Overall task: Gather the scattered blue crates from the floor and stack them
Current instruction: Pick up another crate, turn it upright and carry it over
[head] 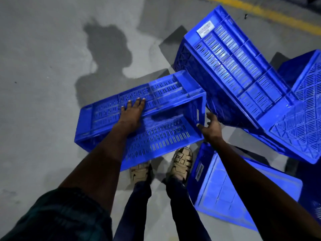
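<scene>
A blue slotted crate (156, 140) lies on its side in front of my feet, its open mouth turned towards me. My left hand (132, 112) grips its upper long wall, fingers spread over the outside. My right hand (211, 126) holds the crate's right end wall at its lower corner. Behind it, a second blue crate (234, 66) leans tilted with a white label near its top. A third crate (298, 122) lies on its side at the right, and a fourth (225, 192) lies on the floor by my right foot.
The grey concrete floor (43, 84) stretches out to the left, with my shadow on it. A yellow painted line (271, 14) crosses the top right corner. My feet in beige sandals (182, 162) stand just under the held crate.
</scene>
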Demonstrator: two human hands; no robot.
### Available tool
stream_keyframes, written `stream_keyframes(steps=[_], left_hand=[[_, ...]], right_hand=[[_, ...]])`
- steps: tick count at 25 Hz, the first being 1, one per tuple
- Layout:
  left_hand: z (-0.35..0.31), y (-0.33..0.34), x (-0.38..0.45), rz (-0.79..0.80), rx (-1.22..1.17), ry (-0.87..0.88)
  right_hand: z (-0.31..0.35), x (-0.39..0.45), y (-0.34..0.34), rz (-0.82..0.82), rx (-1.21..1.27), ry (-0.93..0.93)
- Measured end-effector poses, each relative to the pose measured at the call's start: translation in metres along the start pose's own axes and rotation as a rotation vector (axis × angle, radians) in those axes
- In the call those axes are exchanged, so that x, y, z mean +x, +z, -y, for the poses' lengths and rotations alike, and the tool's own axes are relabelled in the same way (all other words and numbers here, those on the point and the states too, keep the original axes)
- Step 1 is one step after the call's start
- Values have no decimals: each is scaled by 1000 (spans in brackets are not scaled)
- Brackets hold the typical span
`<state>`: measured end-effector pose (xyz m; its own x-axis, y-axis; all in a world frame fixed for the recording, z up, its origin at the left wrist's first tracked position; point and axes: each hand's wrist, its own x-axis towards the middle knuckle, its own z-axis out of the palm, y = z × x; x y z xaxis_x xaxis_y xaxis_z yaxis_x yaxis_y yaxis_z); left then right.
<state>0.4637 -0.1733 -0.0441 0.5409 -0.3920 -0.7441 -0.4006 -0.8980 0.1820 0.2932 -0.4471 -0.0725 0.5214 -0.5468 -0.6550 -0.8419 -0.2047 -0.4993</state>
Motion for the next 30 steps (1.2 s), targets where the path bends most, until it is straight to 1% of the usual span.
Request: stream_keyframes(steps=[3,5,6,9,13,14,18,21,24,28,30], left_hand=[[5,22,1,68,-67,28],[2,36,3,81,-91,63],[0,39,6,58,-109,80],[0,41,31,-99,-139,82],[-2,35,71,-239,-12,65],[-3,33,78,-245,16,55],[-1,43,92,-141,53,28],[7,62,78,-171,35,18],[17,89,54,-266,-76,-52],[35,111,36,-395,-253,-223],[43,116,33,-472,-304,-274]], right_hand=[[-21,-1,9,-6,-98,18],[-39,3,14,10,-123,49],[-45,6,14,20,-135,68],[-58,19,20,35,-178,91],[-58,44,32,-9,-186,88],[-58,50,36,-28,-183,93],[-59,71,52,-108,-141,153],[-58,74,56,-151,-95,150],[-59,67,53,-141,-90,127],[-52,62,48,-240,-161,-18],[-53,66,53,-218,-159,-53]])
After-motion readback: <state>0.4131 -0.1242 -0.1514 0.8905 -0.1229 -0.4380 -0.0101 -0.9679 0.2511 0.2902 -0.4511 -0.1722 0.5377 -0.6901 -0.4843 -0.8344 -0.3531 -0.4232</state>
